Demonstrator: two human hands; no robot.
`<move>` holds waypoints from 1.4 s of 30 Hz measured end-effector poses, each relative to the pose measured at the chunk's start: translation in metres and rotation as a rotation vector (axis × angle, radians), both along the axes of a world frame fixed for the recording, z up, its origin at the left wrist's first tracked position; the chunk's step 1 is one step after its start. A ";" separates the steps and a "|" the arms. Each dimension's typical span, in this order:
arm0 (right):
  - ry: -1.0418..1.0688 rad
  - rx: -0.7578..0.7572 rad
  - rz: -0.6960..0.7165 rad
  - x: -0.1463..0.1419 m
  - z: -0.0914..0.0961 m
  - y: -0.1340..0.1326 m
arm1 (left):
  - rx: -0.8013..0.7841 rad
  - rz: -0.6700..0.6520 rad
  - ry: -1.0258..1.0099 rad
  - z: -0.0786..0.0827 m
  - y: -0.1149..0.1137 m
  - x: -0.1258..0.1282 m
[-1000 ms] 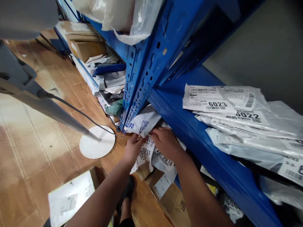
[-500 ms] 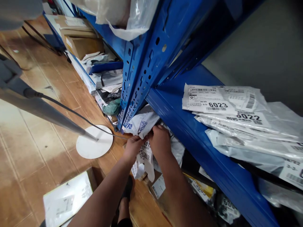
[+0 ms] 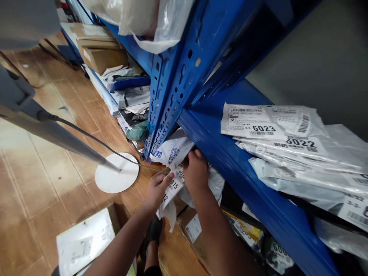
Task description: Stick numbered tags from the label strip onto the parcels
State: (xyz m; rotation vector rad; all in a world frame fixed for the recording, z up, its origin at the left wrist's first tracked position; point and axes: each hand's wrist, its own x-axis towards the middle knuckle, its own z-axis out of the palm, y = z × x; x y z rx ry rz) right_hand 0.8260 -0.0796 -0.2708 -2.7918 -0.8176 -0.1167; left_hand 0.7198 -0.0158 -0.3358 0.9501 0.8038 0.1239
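My left hand is closed on a strip of printed number labels, thumb on top. The strip shows "015" and its tail hangs down, curling, below that hand. My right hand has its fingers curled at the lower edge of a white plastic mailer bag with blue print and a QR code. The upper end of the label strip runs up against these fingers; what they pinch is hidden. The bag lies on the lower level, beside the blue perforated rack post.
Bagged parcels labelled 6023 and 6022 lie on the blue shelf at right. A pole on a white round base stands left, its cable passing close to my left hand. A white-topped package is at lower left.
My left hand has moved slightly left and down, away from my right hand, drawing the label strip out between them. The right hand has stayed near the bag's edge.
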 end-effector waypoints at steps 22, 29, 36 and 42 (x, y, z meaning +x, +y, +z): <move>0.131 -0.016 0.770 0.009 0.028 -0.030 | -0.157 -0.021 -0.243 0.018 0.053 0.031; 0.186 0.268 0.247 -0.006 0.022 -0.015 | -0.160 -0.087 -0.291 0.010 0.043 0.040; 0.000 0.352 0.216 -0.008 0.010 -0.015 | -0.119 -0.152 -0.321 0.001 0.039 0.041; -0.081 0.310 0.239 -0.002 0.011 -0.017 | -0.108 -0.162 -0.292 0.000 0.037 0.053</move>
